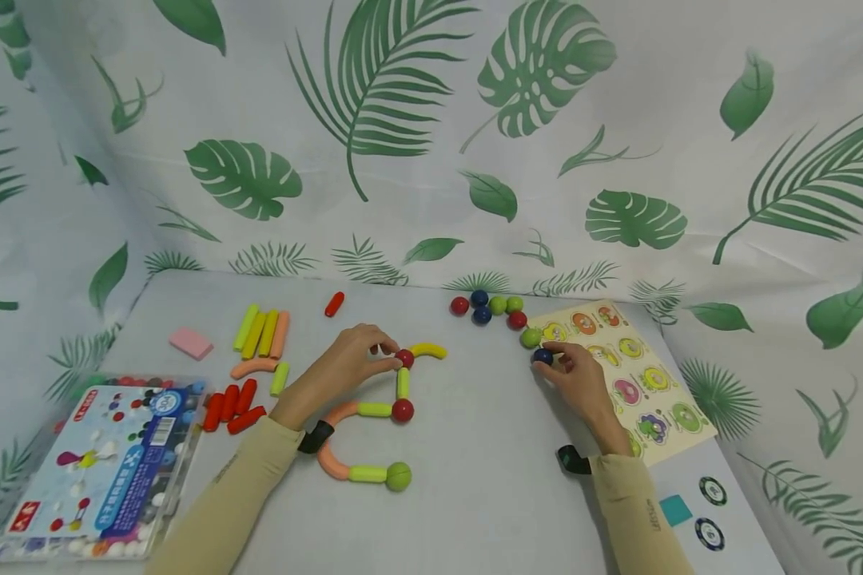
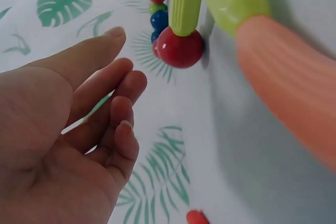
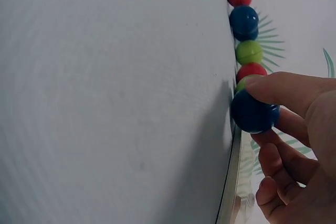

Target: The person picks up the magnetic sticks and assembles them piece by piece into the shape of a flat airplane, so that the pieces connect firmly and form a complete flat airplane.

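My left hand [image 1: 355,359] hovers beside the upper red ball [image 1: 404,358] of a joined chain, its thumb and fingers parted. In the left wrist view, nothing lies between the fingers of the left hand [image 2: 89,119], and a red ball [image 2: 180,48] is just past the fingertips. The chain runs from a yellow curved stick [image 1: 429,350] through light green sticks [image 1: 403,383], a lower red ball [image 1: 403,410] and orange curved pieces [image 1: 331,459] to a green ball [image 1: 399,477]. My right hand [image 1: 578,383] pinches a dark blue ball [image 3: 254,111] between thumb and fingers.
Red, blue and green balls [image 1: 498,305] sit in a row at the back. Loose sticks [image 1: 259,334], red sticks [image 1: 228,403] and a pink block [image 1: 191,343] lie left, behind a boxed kit [image 1: 93,463]. At right are a sticker sheet [image 1: 662,383], a teal square [image 1: 675,509] and round chips [image 1: 709,534].
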`<state>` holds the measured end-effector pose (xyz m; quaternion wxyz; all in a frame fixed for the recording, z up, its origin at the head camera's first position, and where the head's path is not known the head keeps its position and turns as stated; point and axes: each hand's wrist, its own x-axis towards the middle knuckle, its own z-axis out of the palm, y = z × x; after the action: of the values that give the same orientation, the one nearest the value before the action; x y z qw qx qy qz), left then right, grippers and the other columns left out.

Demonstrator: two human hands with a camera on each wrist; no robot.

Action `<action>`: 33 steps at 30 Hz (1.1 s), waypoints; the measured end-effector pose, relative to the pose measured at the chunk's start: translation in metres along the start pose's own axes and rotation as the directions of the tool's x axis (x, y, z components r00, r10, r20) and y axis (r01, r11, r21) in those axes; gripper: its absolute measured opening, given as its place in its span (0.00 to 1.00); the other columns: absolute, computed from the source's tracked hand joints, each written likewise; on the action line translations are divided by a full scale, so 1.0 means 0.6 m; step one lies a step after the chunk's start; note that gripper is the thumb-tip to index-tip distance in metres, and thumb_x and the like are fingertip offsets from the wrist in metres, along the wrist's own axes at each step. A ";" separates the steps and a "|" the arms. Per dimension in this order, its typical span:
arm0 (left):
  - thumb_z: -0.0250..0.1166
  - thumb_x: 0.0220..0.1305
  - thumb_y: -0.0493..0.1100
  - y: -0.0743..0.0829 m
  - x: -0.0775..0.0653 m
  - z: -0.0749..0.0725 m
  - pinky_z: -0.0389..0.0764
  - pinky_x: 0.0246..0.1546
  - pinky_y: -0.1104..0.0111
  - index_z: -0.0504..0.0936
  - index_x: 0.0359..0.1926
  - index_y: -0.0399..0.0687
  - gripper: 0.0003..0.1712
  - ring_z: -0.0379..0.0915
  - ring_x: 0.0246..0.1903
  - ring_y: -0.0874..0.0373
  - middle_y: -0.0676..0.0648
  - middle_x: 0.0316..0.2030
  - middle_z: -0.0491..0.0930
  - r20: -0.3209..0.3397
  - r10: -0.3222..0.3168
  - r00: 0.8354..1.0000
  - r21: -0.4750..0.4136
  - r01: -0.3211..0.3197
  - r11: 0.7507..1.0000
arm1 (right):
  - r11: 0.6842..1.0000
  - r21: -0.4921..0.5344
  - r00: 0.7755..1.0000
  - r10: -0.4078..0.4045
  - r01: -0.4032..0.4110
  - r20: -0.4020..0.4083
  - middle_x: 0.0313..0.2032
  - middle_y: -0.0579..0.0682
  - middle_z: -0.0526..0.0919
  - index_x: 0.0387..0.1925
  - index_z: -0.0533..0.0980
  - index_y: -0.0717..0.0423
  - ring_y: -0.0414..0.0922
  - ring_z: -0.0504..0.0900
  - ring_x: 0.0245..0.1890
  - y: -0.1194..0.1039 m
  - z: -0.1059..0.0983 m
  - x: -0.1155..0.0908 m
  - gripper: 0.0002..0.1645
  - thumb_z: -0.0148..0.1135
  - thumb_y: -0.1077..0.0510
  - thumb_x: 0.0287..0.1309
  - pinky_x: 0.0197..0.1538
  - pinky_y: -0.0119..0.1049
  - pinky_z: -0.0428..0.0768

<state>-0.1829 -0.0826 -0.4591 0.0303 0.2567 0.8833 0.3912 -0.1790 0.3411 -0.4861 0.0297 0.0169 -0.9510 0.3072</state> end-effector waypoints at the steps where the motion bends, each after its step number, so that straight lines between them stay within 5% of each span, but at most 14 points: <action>1: 0.71 0.65 0.48 0.000 0.009 0.003 0.77 0.44 0.65 0.87 0.48 0.45 0.15 0.75 0.41 0.55 0.52 0.39 0.83 0.003 -0.010 1.000 0.006 0.010 1.000 | 1.000 0.009 1.000 0.002 -0.002 0.002 0.55 0.56 0.78 0.62 0.77 0.53 0.50 0.73 0.49 -0.001 0.001 -0.001 0.29 0.68 0.45 0.64 0.50 0.39 0.71; 15: 0.69 0.68 0.48 0.007 0.092 0.022 0.78 0.47 0.63 0.86 0.51 0.40 0.18 0.75 0.43 0.54 0.47 0.42 0.84 0.120 -0.077 0.990 0.030 0.074 0.997 | 0.990 0.035 0.990 -0.139 0.139 -0.012 0.52 0.55 0.84 0.58 0.80 0.57 0.50 0.78 0.47 -0.038 0.034 0.006 0.26 0.73 0.51 0.60 0.50 0.46 0.74; 24: 0.71 0.65 0.47 -0.007 0.106 0.049 0.79 0.50 0.63 0.86 0.48 0.39 0.17 0.77 0.42 0.56 0.47 0.41 0.85 0.164 -0.103 0.981 0.034 0.098 0.995 | 0.982 0.086 0.984 -0.171 0.167 0.040 0.49 0.53 0.84 0.56 0.81 0.56 0.48 0.77 0.46 -0.077 0.075 0.014 0.26 0.74 0.50 0.59 0.49 0.44 0.74; 33: 0.70 0.66 0.45 -0.006 0.113 0.058 0.80 0.44 0.67 0.88 0.43 0.40 0.12 0.76 0.36 0.59 0.47 0.36 0.86 0.132 -0.117 0.984 0.055 0.110 0.992 | 0.968 0.128 0.971 -0.227 0.216 0.081 0.48 0.50 0.85 0.56 0.81 0.54 0.48 0.78 0.45 -0.123 0.106 0.024 0.26 0.75 0.51 0.58 0.49 0.47 0.77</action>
<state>-0.2344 -0.0289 -0.4760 0.1059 0.2325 0.9015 0.3494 -0.1927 0.2438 -0.4938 0.0175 0.1393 -0.9237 0.3565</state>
